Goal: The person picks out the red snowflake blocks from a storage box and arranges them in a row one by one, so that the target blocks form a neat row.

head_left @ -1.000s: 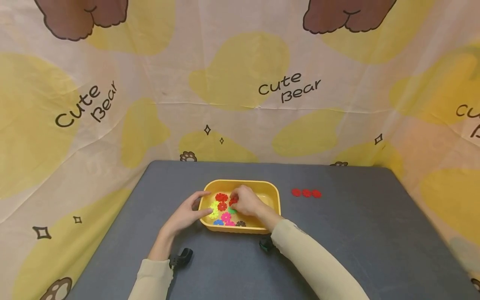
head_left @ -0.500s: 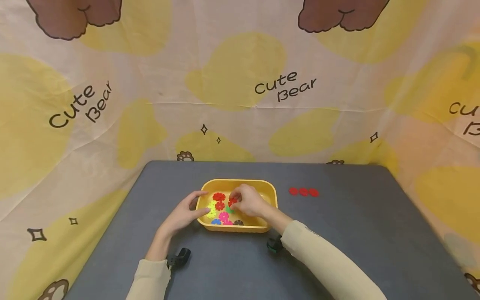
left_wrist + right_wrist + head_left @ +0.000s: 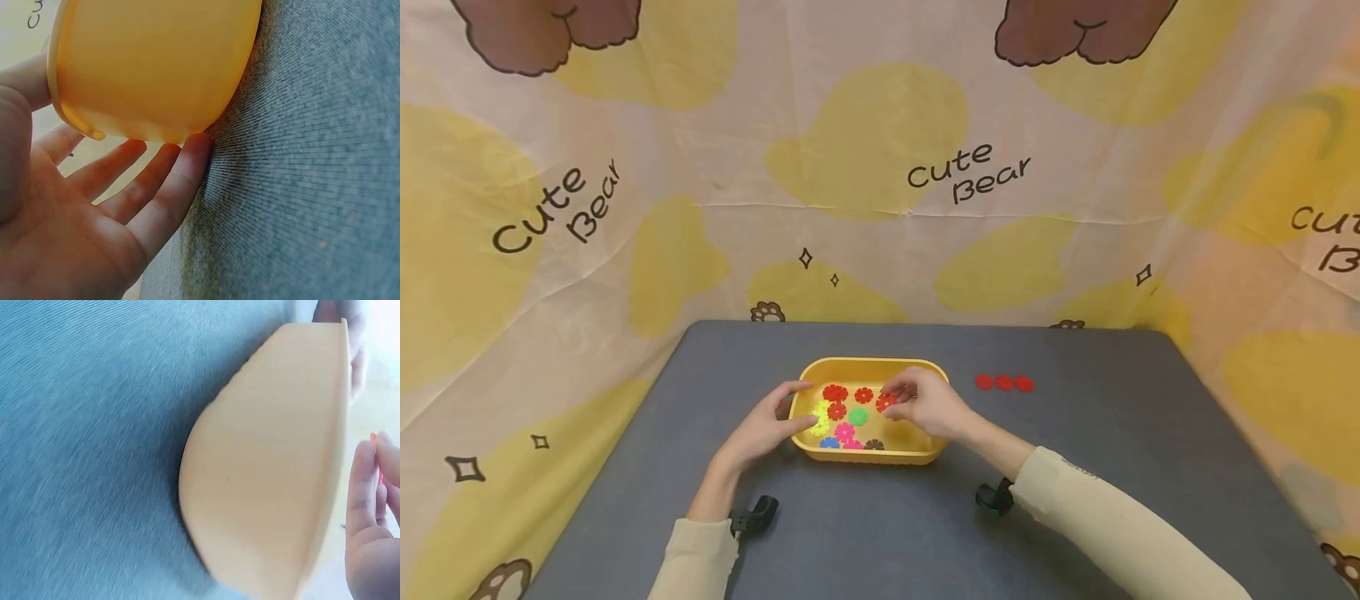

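From where I stand, the person's right hand point(image 3: 934, 404) has a red piece point(image 3: 886, 403) pinched between thumb and fingers, over the yellow tray point(image 3: 880, 457). The left hand point(image 3: 763, 429) holds the tray's end, thumb at the rim and fingertips against the outer wall. Just left of the right hand's fingertips lie another red piece point(image 3: 863, 395) and a green piece point(image 3: 858, 417); yellow pieces point(image 3: 821, 422) sit by the left thumb. Beyond the right hand, off to its right, three red discs point(image 3: 1004, 383) lie in a row on the tabletop point(image 3: 880, 533). I'd judge the step in hand to be taking the pinched piece out. The next move seems to call for keeping that pinch, clearing the rim and steadying the tray with the left.
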